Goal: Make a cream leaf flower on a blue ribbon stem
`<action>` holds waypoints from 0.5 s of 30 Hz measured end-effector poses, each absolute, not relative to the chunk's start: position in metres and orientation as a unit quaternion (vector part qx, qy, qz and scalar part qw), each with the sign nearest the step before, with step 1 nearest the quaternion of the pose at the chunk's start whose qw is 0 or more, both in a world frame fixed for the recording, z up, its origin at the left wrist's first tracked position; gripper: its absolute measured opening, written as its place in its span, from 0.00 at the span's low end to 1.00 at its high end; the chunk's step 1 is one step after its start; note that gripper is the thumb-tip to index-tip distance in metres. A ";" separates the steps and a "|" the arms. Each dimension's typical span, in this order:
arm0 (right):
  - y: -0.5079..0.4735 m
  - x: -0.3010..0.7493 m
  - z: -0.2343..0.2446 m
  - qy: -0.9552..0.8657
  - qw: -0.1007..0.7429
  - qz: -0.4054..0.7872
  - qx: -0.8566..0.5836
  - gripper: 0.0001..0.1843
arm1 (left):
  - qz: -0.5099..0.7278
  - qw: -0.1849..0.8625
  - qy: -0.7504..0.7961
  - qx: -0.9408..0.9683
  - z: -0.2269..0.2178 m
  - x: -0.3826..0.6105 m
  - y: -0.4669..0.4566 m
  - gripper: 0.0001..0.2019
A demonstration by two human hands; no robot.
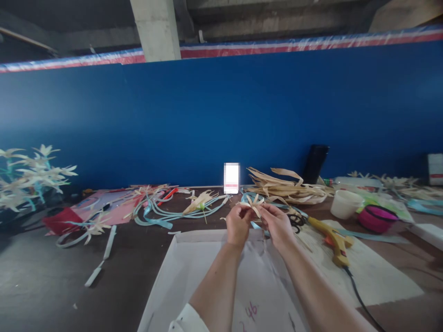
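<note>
Both hands meet above the far edge of a white box lid [204, 267]. Between them is a small cream flower [255, 203] with thin pointed petals, apparently made of dried husk. My left hand [238, 223] pinches it from the left, fingers closed. From the other side my right hand [277, 223] grips it, its fingers bent together. A light-blue strip [255, 225] hangs just below the fingers. To the right of my right hand, a yellow glue gun [334, 240] lies on a white sheet [384, 281].
Dried husks [287, 189] are piled behind my hands. A white cup [346, 204] and a pink round case [377, 218] stand to the right. Pale-blue stems [180, 215] lie left of centre, and finished flowers [41, 170] rise at far left. A blue partition [207, 120] closes the back.
</note>
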State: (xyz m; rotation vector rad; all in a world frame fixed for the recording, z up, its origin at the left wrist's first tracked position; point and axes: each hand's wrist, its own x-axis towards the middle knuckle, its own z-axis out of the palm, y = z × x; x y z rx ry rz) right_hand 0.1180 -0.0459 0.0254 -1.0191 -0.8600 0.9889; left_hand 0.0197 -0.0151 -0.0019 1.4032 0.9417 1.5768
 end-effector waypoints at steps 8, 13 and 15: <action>-0.047 0.119 0.027 -0.379 0.668 0.464 -0.442 0.18 | 0.616 0.414 0.375 0.555 0.002 0.019 -0.017 0.05; -0.047 0.120 0.027 -0.380 0.666 0.463 -0.445 0.18 | 0.600 0.373 0.400 0.584 0.004 0.016 -0.017 0.05; -0.047 0.120 0.027 -0.379 0.667 0.465 -0.442 0.17 | 0.595 0.380 0.405 0.581 0.005 0.016 -0.016 0.05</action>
